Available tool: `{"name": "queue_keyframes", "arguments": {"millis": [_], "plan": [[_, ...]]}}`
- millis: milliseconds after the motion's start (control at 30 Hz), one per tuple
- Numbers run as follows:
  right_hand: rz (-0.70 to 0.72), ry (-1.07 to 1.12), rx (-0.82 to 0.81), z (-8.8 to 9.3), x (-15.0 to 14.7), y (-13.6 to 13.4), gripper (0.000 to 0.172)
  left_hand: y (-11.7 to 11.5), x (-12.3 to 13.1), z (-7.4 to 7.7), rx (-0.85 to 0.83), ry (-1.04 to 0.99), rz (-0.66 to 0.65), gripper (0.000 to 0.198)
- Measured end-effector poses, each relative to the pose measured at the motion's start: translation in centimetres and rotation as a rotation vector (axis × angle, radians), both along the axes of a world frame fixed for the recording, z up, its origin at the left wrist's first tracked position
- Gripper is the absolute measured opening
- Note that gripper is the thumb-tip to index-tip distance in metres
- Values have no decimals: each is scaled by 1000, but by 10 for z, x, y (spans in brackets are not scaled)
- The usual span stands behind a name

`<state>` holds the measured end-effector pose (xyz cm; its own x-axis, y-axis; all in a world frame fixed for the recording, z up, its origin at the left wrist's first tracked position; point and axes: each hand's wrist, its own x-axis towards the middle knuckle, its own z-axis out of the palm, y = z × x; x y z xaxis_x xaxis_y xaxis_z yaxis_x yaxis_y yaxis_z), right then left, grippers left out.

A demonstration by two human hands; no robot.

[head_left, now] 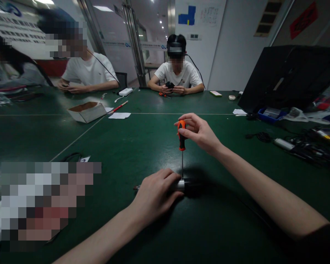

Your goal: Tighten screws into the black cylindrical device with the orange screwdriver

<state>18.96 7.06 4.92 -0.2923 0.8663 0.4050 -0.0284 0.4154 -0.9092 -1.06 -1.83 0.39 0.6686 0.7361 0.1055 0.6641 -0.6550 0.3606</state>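
Note:
My right hand grips the orange-and-black handle of a screwdriver, thumb on one side and fingers around the top. The screwdriver stands upright, and its thin shaft runs down to a metal barrel just past my left fingers. Lying across the table, that barrel belongs to what looks like a soldering iron, with a black handle to the right and a narrow brownish tip showing at left. My left hand is closed over the barrel from above, hiding most of it. Whether the screwdriver's point sits in a screw is too small to tell.
The green table carries an open box and papers. Cables and a blue tray lie at right beside a large black panel. Several people sit along the far side and left.

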Motion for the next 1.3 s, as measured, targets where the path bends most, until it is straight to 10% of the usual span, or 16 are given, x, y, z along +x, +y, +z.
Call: {"name": "queue_keyframes", "arguments": {"millis": [1300], "plan": [[-65, 18, -22, 1, -4, -2, 43, 1, 0, -2, 12, 7, 0, 24]]}}
